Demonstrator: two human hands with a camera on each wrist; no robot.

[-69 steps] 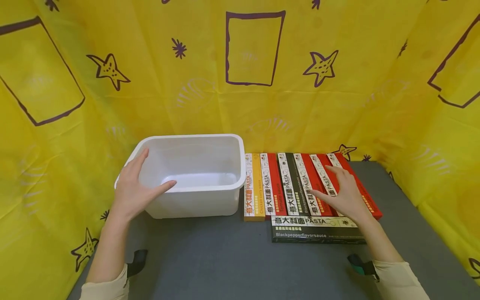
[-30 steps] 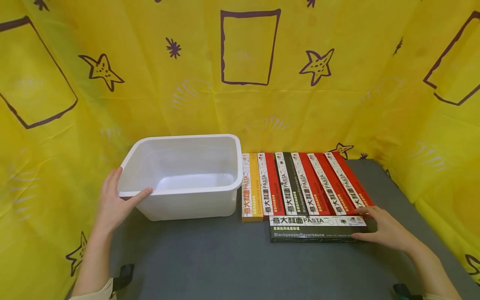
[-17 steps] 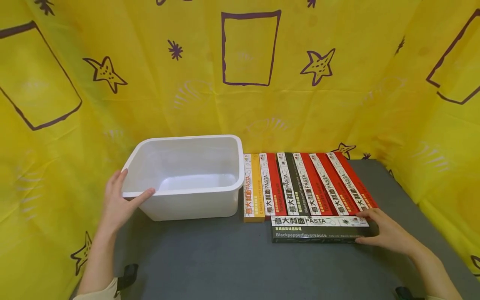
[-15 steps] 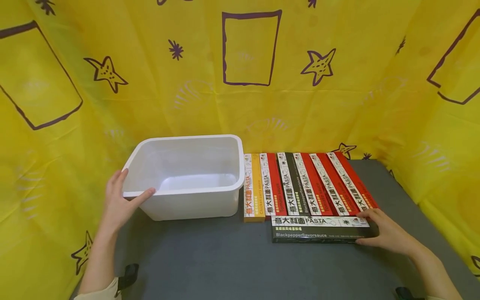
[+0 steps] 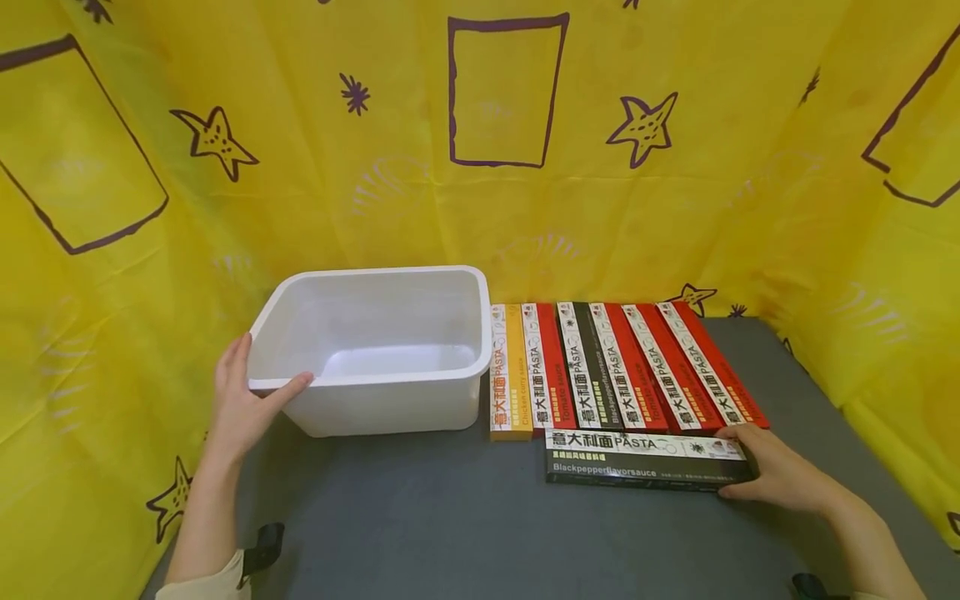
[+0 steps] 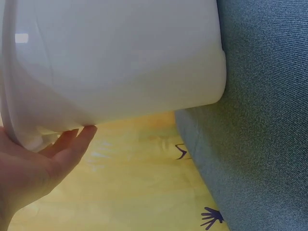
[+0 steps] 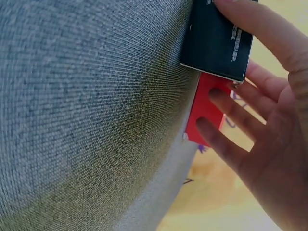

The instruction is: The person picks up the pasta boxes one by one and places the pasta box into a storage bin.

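Observation:
A white plastic bin (image 5: 382,408) stands at the left of the table, its open top facing up. My left hand (image 5: 251,400) holds its front left corner, thumb on the front rim and fingers round the side. In the left wrist view, bent fingertips touch the bin wall (image 6: 120,62) below the rim. At the right, a black pasta box (image 5: 645,458) lies crosswise in front of a row of pasta boxes. My right hand (image 5: 787,471) pinches its right end between thumb and fingers. Two lower fingers hang free beside a red box (image 7: 207,110) in the right wrist view.
Several pasta boxes lie side by side right of the bin: a yellow one (image 5: 512,375), a black one (image 5: 587,367) and red ones (image 5: 705,358). A yellow patterned cloth (image 5: 495,225) surrounds the grey table (image 5: 435,517) at the back and sides.
Both hands came down from mid-air, the left onto the bin's corner, the right onto the black pasta box. Since half a second ago, that box has turned slightly, its right end nearer me.

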